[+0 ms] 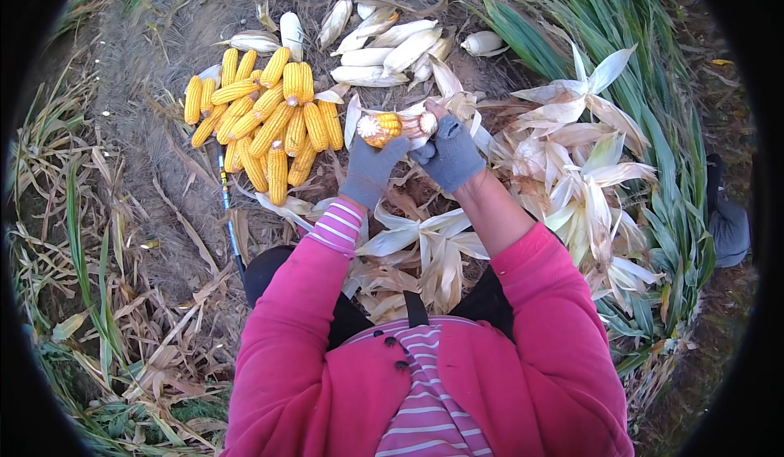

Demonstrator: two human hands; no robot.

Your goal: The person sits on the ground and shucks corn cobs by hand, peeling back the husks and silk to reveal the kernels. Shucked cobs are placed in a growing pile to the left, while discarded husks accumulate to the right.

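My left hand (375,169), in a grey glove, grips a yellow corn cob (389,124) whose pale round butt end faces left. Against the cob's right side is a reddish-brown husk base (418,125) with a pale cut end, held in my gloved right hand (452,154). The right thumb is bare at its tip. Whether cob and husk base are still joined cannot be told. Dry husk leaves (450,80) spread out behind the right hand. Left of my hands lies a heap of bare yellow corn cobs (269,120).
Unhusked ears of corn (392,49) lie beyond my hands. Stripped husks (588,193) pile up at the right, beside green corn stalks (661,151). More husks (429,242) lie between my legs. A blue-and-black pole (228,212) rests by my left knee. A dark shoe (729,230) shows far right.
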